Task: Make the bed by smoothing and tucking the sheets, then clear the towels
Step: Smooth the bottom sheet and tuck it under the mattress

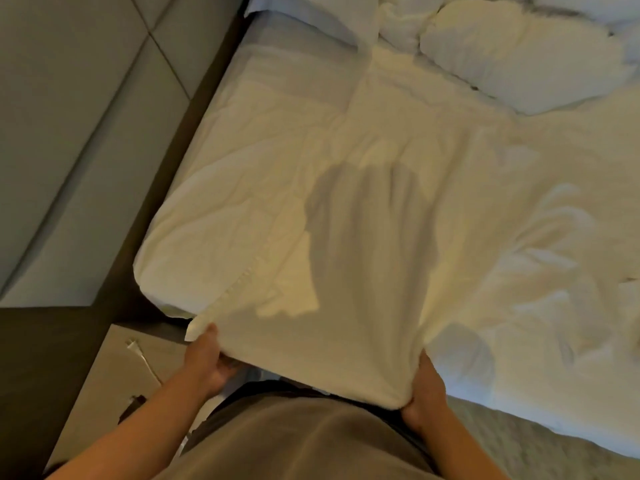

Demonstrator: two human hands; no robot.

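Nearest the camera, the person's grey shirt (pixel 311 441) filled the bottom of the view, with both bare forearms reaching forward from it. The left hand (pixel 207 362) had its grip clenched on the near edge of the white sheet (pixel 311 237), thumb on top of the fabric near its loose hemmed corner and fingers curled underneath. The right hand (pixel 424 393) gripped the same edge further along, its fingers tucked under a bunched fold of the cloth. Between the two hands the sheet was lifted off the bed (pixel 540 441) and hung in a shallow curve, with a shadow falling across its middle.

Below the left forearm stood a pale bedside desk (pixel 104 386) with a white cable and plug (pixel 140 355) lying on it, just beside the bed's corner.

Beyond the hands, the sheet lay spread over the mattress, creased in many places and heavily rumpled toward the right. Along the left side ran a dark bed frame (pixel 180 147), and past it a grey padded wall panel (pixel 69 116). Farthest away, at the head of the bed, white pillows (pixel 519 60) lay in a loose heap.
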